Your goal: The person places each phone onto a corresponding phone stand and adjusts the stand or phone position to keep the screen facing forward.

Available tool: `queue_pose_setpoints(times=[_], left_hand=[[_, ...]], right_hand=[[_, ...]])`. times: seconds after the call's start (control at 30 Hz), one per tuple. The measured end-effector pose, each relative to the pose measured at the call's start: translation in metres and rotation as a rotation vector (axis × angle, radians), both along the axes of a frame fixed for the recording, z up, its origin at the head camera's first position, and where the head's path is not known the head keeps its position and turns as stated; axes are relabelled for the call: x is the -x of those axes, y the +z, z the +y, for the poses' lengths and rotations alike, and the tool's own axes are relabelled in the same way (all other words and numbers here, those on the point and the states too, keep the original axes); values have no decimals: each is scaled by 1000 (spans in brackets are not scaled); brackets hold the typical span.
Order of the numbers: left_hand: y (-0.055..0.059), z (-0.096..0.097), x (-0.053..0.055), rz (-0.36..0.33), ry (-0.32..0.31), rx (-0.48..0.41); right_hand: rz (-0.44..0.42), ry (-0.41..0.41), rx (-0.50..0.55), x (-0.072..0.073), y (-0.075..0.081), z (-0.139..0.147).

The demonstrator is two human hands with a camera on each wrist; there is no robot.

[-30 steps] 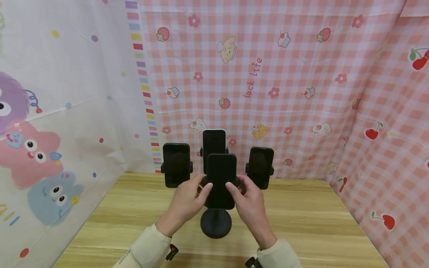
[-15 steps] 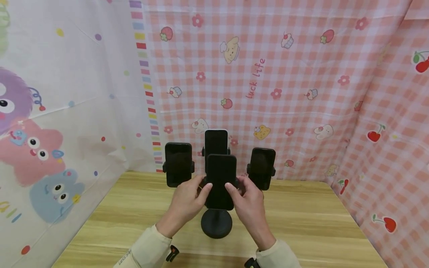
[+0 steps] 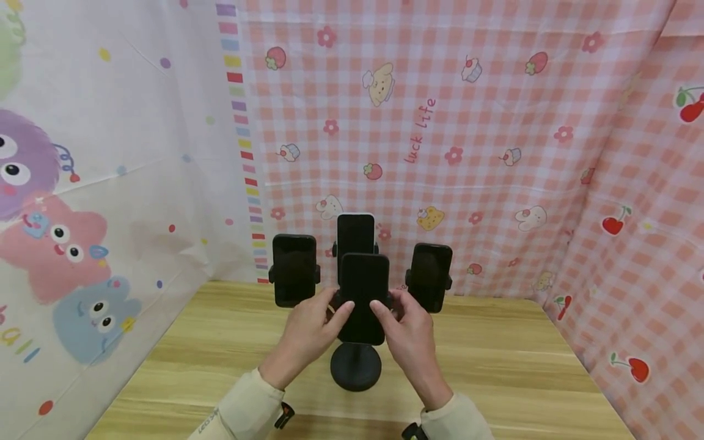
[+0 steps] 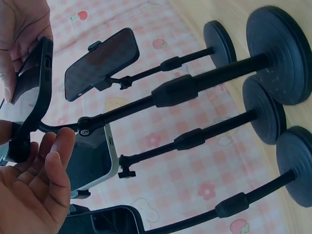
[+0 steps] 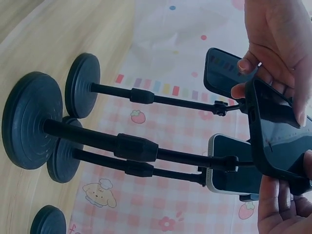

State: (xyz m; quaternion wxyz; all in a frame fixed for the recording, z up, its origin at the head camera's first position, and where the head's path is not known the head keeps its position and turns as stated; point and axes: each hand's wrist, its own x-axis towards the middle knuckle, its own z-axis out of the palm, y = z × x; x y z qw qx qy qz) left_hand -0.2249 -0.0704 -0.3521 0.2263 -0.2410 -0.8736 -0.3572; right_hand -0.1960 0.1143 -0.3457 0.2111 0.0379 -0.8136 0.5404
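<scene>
A black smartphone [image 3: 365, 281], its screen dark, sits upright in the clamp [image 4: 19, 147] of the front stand, held from both sides. My left hand [image 3: 308, 327] grips its left edge, thumb on the screen and fingers curled behind near the clamp. On the opposite edge, my right hand [image 3: 409, 336] does the same, its thumb also pressing the screen. Below the phone, a black pole [image 4: 175, 91] with a thick collar runs down to the round base [image 3: 355, 368] on the table. Parts of the fingers behind the phone are hidden in the head view.
Three more phones stand in clamps behind: one left [image 3: 294, 269], a white-edged one in the middle [image 3: 355, 231], one right [image 3: 431, 278]. Their poles and round bases [image 5: 83, 85] crowd close together. Patterned cloths [image 3: 473, 110] hang around the wooden table [image 3: 506, 373].
The head view has shifted slightly. Both hands keep their grip on the front phone, with hardly any movement of thumbs or phone.
</scene>
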Motion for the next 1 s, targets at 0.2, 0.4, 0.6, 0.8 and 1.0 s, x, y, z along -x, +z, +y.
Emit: queue_pose_setpoints(times=[0.2,0.4,0.6,0.8,1.0], left_hand=[[3,5,-3,-2,-10,-10],[1,9,-1,5,-4,-13],[-5,9,-3,36,15,-1],[-15,7,-7,39,1,32],[-29,-2,-13,19,-3,81]], right_hand=[[5,-4,6,2,-1,4],[0,-16,26,1,-1,6],[4,-10,36,-1,-3,10],[13,-19,-9,-4,-3,18],[-3,-32,-48,-8,-9,25]])
